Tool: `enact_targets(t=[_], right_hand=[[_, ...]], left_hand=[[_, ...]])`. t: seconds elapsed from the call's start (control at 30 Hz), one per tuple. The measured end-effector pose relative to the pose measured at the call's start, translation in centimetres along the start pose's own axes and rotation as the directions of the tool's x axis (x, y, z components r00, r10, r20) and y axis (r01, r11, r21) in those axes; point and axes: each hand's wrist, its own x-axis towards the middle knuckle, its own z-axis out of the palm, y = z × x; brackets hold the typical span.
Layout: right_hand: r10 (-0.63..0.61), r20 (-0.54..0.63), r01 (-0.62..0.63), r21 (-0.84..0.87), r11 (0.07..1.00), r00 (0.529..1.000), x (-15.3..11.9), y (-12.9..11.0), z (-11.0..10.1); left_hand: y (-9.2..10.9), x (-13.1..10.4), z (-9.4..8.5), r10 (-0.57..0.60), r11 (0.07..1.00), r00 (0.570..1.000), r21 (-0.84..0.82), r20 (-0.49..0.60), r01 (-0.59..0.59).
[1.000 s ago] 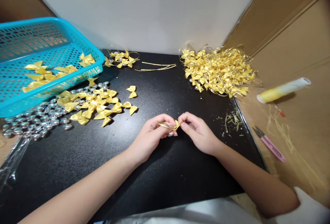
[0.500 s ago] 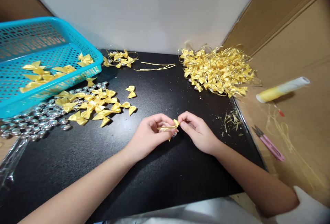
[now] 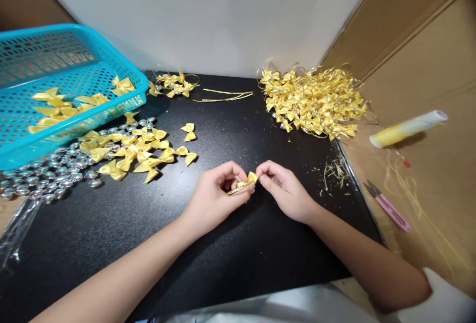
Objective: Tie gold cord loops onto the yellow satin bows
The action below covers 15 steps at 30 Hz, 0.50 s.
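Near the middle of the black table (image 3: 238, 243), my left hand (image 3: 219, 194) pinches a yellow satin bow (image 3: 252, 178) together with a thin gold cord (image 3: 235, 190). The cord lies across the fingers of that hand. My right hand (image 3: 282, 189) is closed, its thumb and fingertips pressed together at the right edge of the bow. Whatever lies between those fingertips is too small to make out. Loose yellow bows (image 3: 137, 149) are scattered to the left of my hands.
A blue basket (image 3: 122, 68) with bows stands at the left above silver beads (image 3: 61, 174). Finished-looking bows with cords form a pile (image 3: 316, 100) at the back right. Gold cords (image 3: 226, 97) lie at the back. Pink snips (image 3: 390, 210) and a tube (image 3: 409, 129) are at the right.
The bow has turned between my fingers, and the gold cord now slants down to the left across my left fingers. My right hand has hardly moved.
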Motion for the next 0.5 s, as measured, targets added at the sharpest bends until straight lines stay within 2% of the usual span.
enact_targets(t=[0.13, 0.3, 0.5], right_hand=[[-0.002, -0.006, 0.002, -0.001, 1.0, 1.0, 0.02, -0.03, 0.01], [0.009, -0.01, -0.009, -0.004, 1.0, 1.0, -0.01, 0.0, 0.01], [0.014, -0.015, -0.014, -0.009, 1.0, 1.0, -0.04, 0.0, 0.0]], left_hand=[[-0.09, -0.15, 0.0, 0.092, 0.981, 0.995, 0.175, -0.034, -0.085], [-0.2, -0.26, 0.04, 0.252, 0.912, 0.967, 0.344, -0.037, -0.224], [-0.25, -0.22, -0.03, 0.3, 0.878, 0.953, 0.404, -0.048, -0.257]])
